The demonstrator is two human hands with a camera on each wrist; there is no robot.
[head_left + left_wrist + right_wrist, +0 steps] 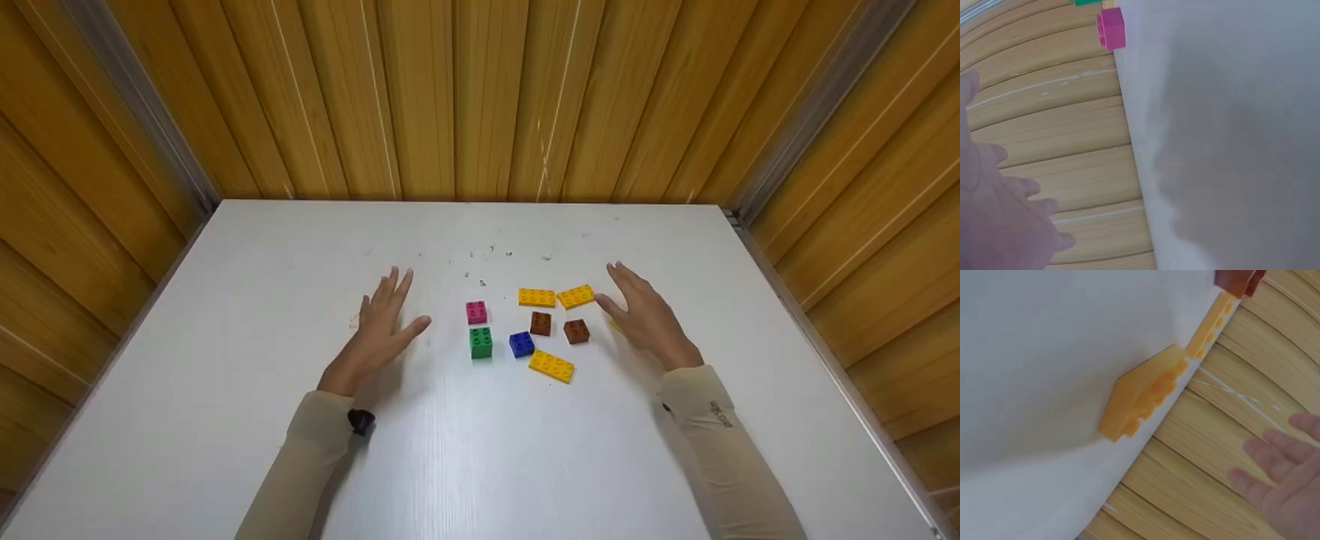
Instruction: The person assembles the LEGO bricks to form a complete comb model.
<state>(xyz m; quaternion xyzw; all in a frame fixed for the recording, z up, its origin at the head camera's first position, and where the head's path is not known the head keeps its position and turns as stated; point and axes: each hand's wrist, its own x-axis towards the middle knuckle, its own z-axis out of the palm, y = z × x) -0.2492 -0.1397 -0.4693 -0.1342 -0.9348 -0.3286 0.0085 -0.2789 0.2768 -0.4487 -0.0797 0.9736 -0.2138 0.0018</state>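
My left hand [381, 324] is held over the left side of the table with fingers spread and nothing in it. The pink brick [476, 312] and the taller green brick [481, 343] are the blocks nearest to it. On the other side my right hand [651, 319], fingers extended and holding nothing, hovers beside a yellow brick [576, 296]. Another yellow brick [616, 326] is mostly hidden beneath that hand. Between the hands lie a blue brick [521, 344], two brown bricks [541, 323] and more yellow bricks [551, 366].
The white table [480, 457] carries small dark marks beyond the bricks. Wood-patterned panels [480, 97] rise behind it and at both sides. A black strap piece [361, 421] shows at the left sleeve's cuff.
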